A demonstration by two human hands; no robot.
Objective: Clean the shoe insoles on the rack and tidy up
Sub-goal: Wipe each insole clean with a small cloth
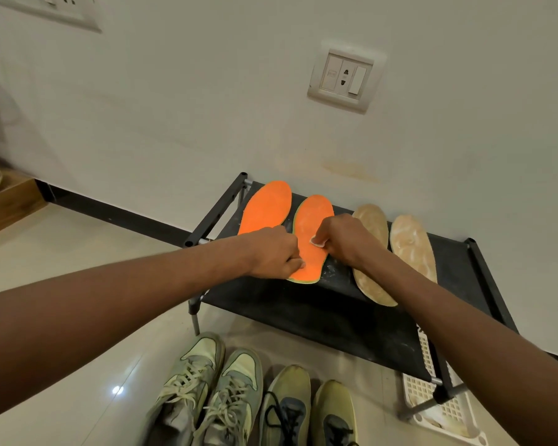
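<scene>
Two orange insoles lie side by side on the black shoe rack (319,313): one at the far left (266,206), one beside it (310,233). Two tan insoles (372,222) (411,243) lie to their right. My left hand (276,252) presses on the lower left edge of the second orange insole, fingers curled over it. My right hand (342,241) pinches a small white wipe (318,242) against that insole's middle. White dust flecks show on the rack beside the insole.
Two pairs of sneakers stand on the floor in front of the rack, a grey-green pair (207,391) and a yellow-green pair (306,410). A white plastic basket (432,397) sits under the rack's right end. A wall socket (345,77) is above.
</scene>
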